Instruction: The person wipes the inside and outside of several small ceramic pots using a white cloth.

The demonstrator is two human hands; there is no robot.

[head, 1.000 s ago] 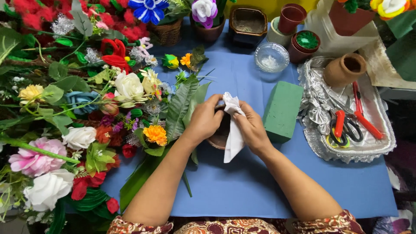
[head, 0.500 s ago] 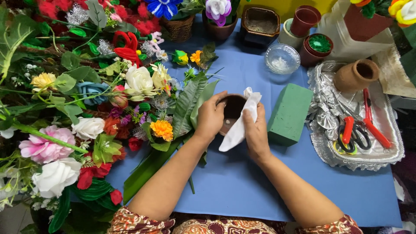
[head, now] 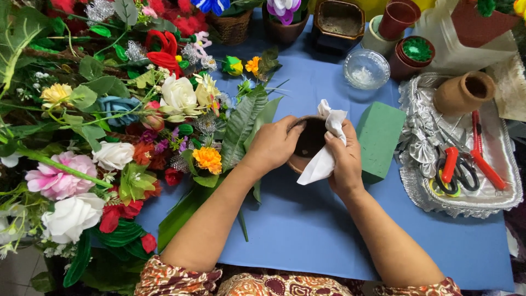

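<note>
My left hand (head: 272,144) grips the side of a small brown clay pot (head: 308,140), tilted with its dark mouth facing me above the blue mat (head: 307,230). Against the pot's right rim my right hand (head: 344,159) presses a crumpled white cloth (head: 327,143), and the cloth's loose end hangs down below the pot. A green foam block (head: 379,140) stands just right of my right hand. Long green leaves (head: 241,123) lie under my left wrist.
Artificial flowers (head: 115,126) and foliage fill the left side. A silver foil tray (head: 422,186) at right holds a clay jug (head: 462,93), scissors (head: 452,170) and a red tool (head: 482,159). A glass bowl (head: 366,68), stacked maroon pots (head: 413,55) and baskets (head: 341,22) line the far edge.
The pot has turned so its open mouth now shows. My right hand has shifted the white cloth from the pot's front to its right rim.
</note>
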